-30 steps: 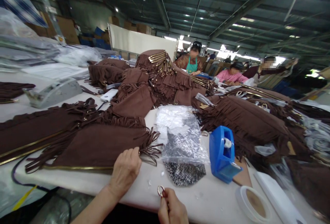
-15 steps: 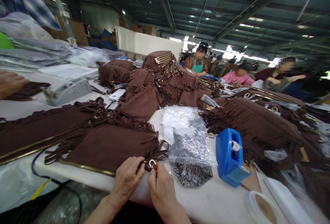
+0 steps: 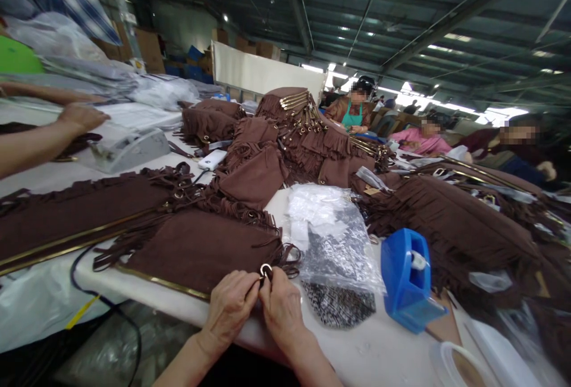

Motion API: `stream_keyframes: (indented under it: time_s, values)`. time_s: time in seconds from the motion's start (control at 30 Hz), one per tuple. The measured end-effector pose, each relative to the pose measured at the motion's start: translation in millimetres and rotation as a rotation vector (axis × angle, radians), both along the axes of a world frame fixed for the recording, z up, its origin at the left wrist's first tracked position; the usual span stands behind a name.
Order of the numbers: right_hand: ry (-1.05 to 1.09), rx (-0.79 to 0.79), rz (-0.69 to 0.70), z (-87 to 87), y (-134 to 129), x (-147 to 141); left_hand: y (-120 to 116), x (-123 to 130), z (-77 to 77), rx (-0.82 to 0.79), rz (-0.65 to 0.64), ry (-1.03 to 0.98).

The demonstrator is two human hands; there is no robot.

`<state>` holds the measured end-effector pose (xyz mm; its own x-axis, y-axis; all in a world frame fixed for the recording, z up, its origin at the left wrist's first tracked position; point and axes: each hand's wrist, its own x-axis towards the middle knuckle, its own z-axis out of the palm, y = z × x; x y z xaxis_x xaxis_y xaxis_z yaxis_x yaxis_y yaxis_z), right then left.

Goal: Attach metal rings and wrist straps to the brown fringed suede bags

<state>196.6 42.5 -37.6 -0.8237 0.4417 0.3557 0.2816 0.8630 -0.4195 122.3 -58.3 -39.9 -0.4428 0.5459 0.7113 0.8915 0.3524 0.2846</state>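
A brown fringed bag with a gold zip along its near edge lies flat at the table's front. At its right corner, my left hand and my right hand pinch close together, almost touching. Between their fingertips a gold metal ring stands up, joined to a dark strap end. Both hands are closed around this strap end and ring. Fingers cover most of the strap, so its exact form is hidden. Beside my right hand lies a patterned black-and-white piece, partly under a clear plastic bag.
To the right stands a blue tape dispenser, with a tape roll nearer. A grey dispenser stands at left, near another person's hand. Piled fringed bags fill the middle. Several people work farther back.
My hands have drawn closer together at the ring, which now points upward. The other person's arm at left reaches farther in, and a second arm shows behind it. The view has shifted slightly left.
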Motion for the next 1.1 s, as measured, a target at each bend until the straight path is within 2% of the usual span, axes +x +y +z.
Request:
stream_keyframes:
  time_s: [0.13, 0.3, 0.4, 0.5, 0.57, 0.67, 0.77, 0.83, 1.0, 1.07, 1.1]
  values:
    - [0.004, -0.008, 0.043, -1.3, -0.1, 1.4, -0.6, -0.5, -1.2, -0.011, -0.006, -0.029]
    - [0.003, -0.046, 0.024, -3.1, -7.1, 8.9, 1.1, -1.2, -2.3, -0.044, -0.001, -0.095]
    - [-0.007, -0.096, 0.025, -1.6, -6.7, 18.6, -0.4, -2.4, 0.3, -0.075, -0.047, -0.122]
    - [-0.056, -0.321, 0.036, 3.1, -0.4, 32.1, -11.7, -5.2, 2.6, -0.122, -0.148, -0.151]
    - [-0.068, -0.498, 0.035, 6.4, 4.2, 41.1, -25.0, -8.0, 2.0, -0.125, -0.165, -0.158]
    - [-0.023, -0.67, 0.06, 9.7, 6.9, 50.9, -47.4, -10.6, -0.2, -0.062, -0.065, -0.073]
    - [-0.001, -0.774, 0.071, 11.4, 5.3, 54.7, -63.3, -4.2, -0.4, 0.034, 0.053, -0.008]
    - [0.017, -0.793, 0.06, 11.8, 4.1, 54.9, -68.1, 7.9, -0.8, 0.075, 0.077, -0.09]
    - [0.046, -0.789, 0.095, 6.7, 6.5, 55.8, -64.5, 44.2, -9.8, 0.1, 0.037, -0.459]
    - [0.038, -0.772, 0.097, 1.4, 9.6, 58.2, -60.5, 45.5, -10.2, 0.148, 0.047, -0.664]
    - [0.04, -0.762, 0.076, -2.1, 11.6, 59.8, -58.8, 41.6, -8.0, 0.229, 0.098, -0.827]
